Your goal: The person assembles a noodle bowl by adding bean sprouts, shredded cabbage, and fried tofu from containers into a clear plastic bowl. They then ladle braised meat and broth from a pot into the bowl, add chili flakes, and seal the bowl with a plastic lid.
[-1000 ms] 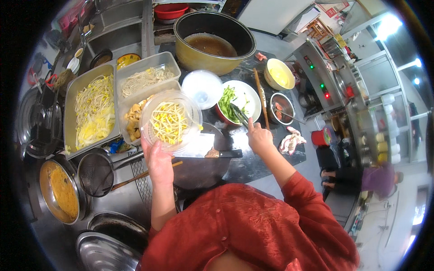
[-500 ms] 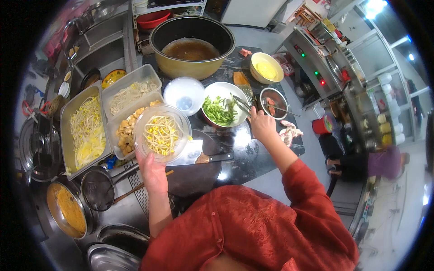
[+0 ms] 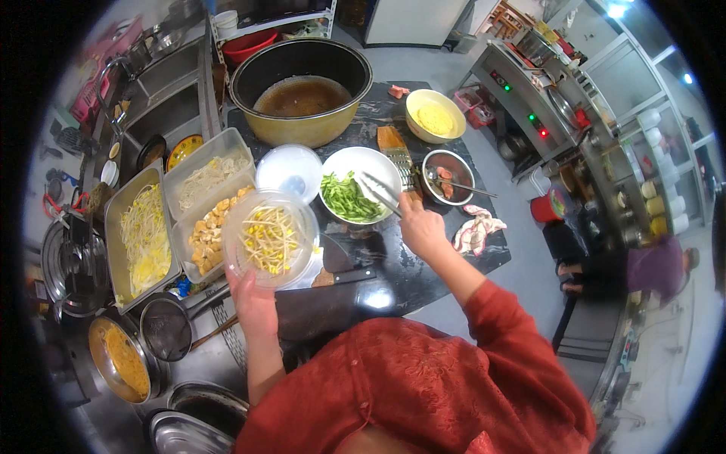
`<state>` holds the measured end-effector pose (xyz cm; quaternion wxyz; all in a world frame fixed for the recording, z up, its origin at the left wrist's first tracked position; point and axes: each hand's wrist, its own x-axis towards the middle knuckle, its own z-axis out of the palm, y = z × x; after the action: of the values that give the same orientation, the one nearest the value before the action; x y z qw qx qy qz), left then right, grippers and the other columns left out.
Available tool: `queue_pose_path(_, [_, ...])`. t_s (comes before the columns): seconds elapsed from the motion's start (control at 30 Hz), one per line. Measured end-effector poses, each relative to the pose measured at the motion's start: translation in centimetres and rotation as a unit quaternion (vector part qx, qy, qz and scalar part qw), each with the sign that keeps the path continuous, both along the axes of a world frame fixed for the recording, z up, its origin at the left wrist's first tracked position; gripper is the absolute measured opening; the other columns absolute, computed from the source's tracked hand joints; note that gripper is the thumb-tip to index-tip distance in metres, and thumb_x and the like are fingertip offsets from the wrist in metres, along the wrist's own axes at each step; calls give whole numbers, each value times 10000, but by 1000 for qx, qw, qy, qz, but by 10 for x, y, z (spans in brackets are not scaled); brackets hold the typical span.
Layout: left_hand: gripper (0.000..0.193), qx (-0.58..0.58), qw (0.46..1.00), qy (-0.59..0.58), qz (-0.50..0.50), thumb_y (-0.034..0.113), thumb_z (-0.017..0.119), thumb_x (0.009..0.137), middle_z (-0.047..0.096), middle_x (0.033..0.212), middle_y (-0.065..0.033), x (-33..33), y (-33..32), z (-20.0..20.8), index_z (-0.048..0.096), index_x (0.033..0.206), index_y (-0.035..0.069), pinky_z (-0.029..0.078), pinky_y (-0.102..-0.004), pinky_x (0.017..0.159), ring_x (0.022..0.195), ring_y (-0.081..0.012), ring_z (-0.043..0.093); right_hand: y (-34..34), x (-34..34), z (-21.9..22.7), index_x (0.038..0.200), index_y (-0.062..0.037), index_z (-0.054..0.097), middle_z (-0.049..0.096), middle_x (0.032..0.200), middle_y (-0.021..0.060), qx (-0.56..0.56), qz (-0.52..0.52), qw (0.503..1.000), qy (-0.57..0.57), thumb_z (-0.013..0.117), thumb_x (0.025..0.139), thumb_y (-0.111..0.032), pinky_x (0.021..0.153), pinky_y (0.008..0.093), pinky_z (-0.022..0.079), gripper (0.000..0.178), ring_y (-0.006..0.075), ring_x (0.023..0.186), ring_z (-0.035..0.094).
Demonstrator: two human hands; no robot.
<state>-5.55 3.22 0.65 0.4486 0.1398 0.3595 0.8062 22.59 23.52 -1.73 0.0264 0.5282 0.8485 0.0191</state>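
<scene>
My left hand (image 3: 255,304) holds a round clear plastic bowl (image 3: 304,256) by its near rim. Yellow-headed bean sprouts (image 3: 268,240) lie inside it. My right hand (image 3: 422,228) is closed around metal tongs (image 3: 387,200), whose tips reach into a white bowl (image 3: 357,157). Green vegetable strips (image 3: 349,198) fill the left side of that bowl, and the tongs are to their right, with nothing visible between the tips. Just beyond the sprouts, a stack of clear round lids or bowls (image 3: 289,170) sits beside the white bowl.
A big pot (image 3: 302,129) of brown liquid stands at the back. Trays of sprouts (image 3: 140,227), noodle-like strands (image 3: 208,181) and tofu pieces (image 3: 215,227) line the left. Near me lies a knife (image 3: 352,275); a steel bowl (image 3: 446,155), grater (image 3: 401,163) and cloth (image 3: 478,231) are right.
My right hand and the tongs have shifted slightly left and nearer to me, with the tongs' tips drawn away from the green strips. The view has turned a little; the clear bowl stays in my left hand.
</scene>
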Motion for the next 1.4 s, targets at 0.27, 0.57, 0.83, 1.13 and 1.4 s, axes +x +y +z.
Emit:
queue_pose_path(0.27, [741, -30, 1000, 0, 10, 168, 546, 863, 357, 1508, -139, 22, -7, 4, 231, 1527, 74, 371, -486, 1105, 1376, -298, 392, 0, 59, -54, 1433, -22, 301, 498, 1179, 269, -11, -160, 967, 196, 766, 778, -283, 717, 495, 541, 845, 456, 865, 644])
queue_pose_path(0.57, [713, -56, 997, 46, 17, 174, 492, 872, 343, 1510, -170, 41, -13, 25, 226, 1526, 74, 391, -539, 1087, 1386, -343, 376, 31, 51, -69, 1407, 15, 352, 629, 1034, 276, -68, -198, 952, 222, 700, 745, -273, 777, 496, 538, 802, 442, 866, 661])
queue_pose_path(0.83, [751, -65, 996, 40, 36, 182, 533, 845, 355, 1501, -168, 52, -19, 24, 227, 1523, 78, 411, -546, 1068, 1378, -341, 391, 23, 60, -41, 1281, 13, 506, 629, 1056, 272, -87, -91, 909, 398, 692, 742, -272, 805, 486, 521, 637, 454, 933, 634])
queue_pose_path(1.13, [775, -54, 998, 28, 35, 184, 575, 834, 362, 1494, -161, 58, -18, 24, 228, 1520, 82, 399, -529, 1083, 1379, -329, 388, -13, 42, -22, 1416, -82, 354, 544, 1088, 206, -56, -39, 978, 196, 737, 750, -198, 660, 489, 547, 778, 409, 801, 655])
queue_pose_path(1.4, [736, -64, 997, 13, 51, 167, 568, 846, 380, 1481, -153, 56, -31, 18, 253, 1507, 81, 411, -508, 1077, 1368, -315, 403, 16, 44, -16, 1396, -57, 374, 637, 1008, 197, -36, -7, 988, 149, 757, 747, -291, 659, 472, 556, 789, 389, 775, 674])
